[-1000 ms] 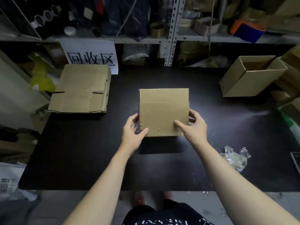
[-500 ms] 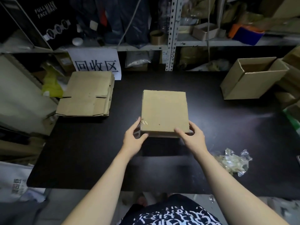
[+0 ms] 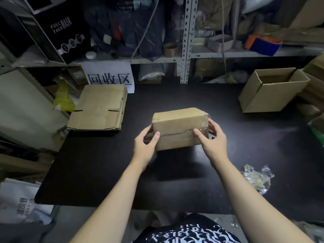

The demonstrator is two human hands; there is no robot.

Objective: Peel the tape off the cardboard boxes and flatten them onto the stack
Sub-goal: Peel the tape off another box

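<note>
The person holds a closed cardboard box (image 3: 178, 128) between both hands over the black table (image 3: 105, 172); the left hand (image 3: 145, 146) grips the box's left end, thumb laid on the face turned to the person and fingers wrapped behind the end, out of sight; the right hand (image 3: 212, 139) grips the right end, thumb resting on the middle seam and fingers curled round the corner. Clear tape (image 3: 201, 128) runs along that seam under the right thumb and wrinkles over the right end, just beside the right fingers; a bit of tape also shows at the left end, behind the left thumb. Whether the box's underside touches the table cannot be told; a dark shadow lies below the grip.

Left of the grip and farther from the person lies the stack of flattened cardboard (image 3: 100, 107), well apart from the box; behind the stack hangs a white sign (image 3: 108, 76). Right of the grip and farther back stands an open box (image 3: 270, 92), tilted; nearer the person than the right hand, to its right, lies a crumpled wad of clear tape (image 3: 256, 178) on the table.
</note>
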